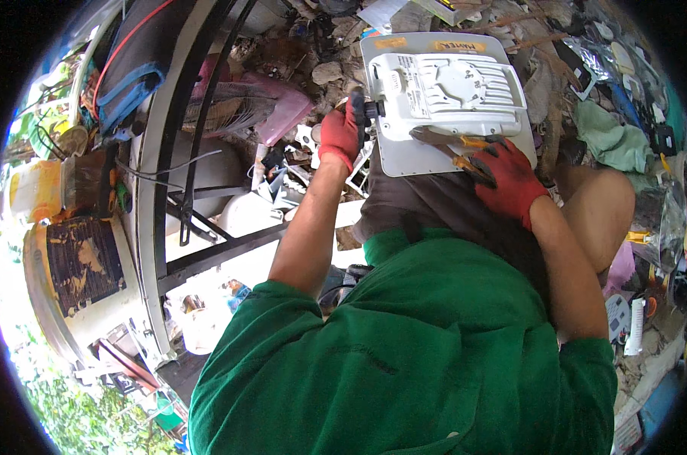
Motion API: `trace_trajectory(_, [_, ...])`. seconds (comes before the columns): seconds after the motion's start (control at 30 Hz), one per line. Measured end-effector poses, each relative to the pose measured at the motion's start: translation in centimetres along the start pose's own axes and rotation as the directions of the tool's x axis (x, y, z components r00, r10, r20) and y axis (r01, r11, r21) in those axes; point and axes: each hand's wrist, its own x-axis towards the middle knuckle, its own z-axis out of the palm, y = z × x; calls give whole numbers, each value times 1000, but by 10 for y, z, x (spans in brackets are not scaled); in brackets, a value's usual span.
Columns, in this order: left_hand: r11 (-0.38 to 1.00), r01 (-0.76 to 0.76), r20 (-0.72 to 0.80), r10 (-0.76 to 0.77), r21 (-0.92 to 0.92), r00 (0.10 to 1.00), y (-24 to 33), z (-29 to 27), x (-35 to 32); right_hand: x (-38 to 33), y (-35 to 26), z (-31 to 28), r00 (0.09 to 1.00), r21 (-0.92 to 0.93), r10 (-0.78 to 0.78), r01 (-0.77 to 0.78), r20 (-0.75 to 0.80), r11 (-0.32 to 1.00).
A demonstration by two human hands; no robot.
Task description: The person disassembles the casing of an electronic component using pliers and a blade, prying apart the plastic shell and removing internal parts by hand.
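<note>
Head view puts a white finned housing (pixel 446 89), fixed against or lying on a grey panel (pixel 404 161), at 1 o'clock from the centre; which of the two, I cannot tell. The housing covers most of the panel, whose lower edge overlaps the dark trousers (pixel 427 199). A black fitting (pixel 373 110) sticks out at the housing's 9 o'clock side. Just beside it is the left hand (pixel 343 130), in a red glove with dark facing; its fingers look bent, but whether they grasp the fitting cannot be told. At the housing's 5 o'clock, the gloved right hand (pixel 508 180) is curled around orange-handled pliers (pixel 443 139), its grip partly covering the handles. The pliers' jaws point to 9 o'clock over the housing's lower edge; whether they touch it or are parted is hard to make out. Farther out, a green cloth (pixel 609 136) lies at the housing's 4 o'clock and pink plastic (pixel 286 114) at 9 o'clock, near a wire grille (pixel 233 110) partly lost in clutter. Beyond, a metal frame (pixel 150 155) runs past the upper edge, cut off, and glare washes out detail toward 8 o'clock.
</note>
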Motion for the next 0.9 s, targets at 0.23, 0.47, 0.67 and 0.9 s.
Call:
trace_trajectory(0.23, [534,-274,-146,271,-800,952,22,12,-44,-2,4,0,999,36,-21,22,-33,999])
trace_trajectory(0.47, [761,-143,-63,134,-633,989,-15,11,-50,4,9,7,1000,25,-11,11,10,1000])
trace_trajectory(0.67, [697,-445,-247,371,-562,895,20,-1,-46,-1,20,14,993,80,-54,63,-109,995])
trace_trajectory(0.9, [892,-360,-233,302,-274,925,-14,-11,-19,1,8,9,993,100,-57,67,-103,993])
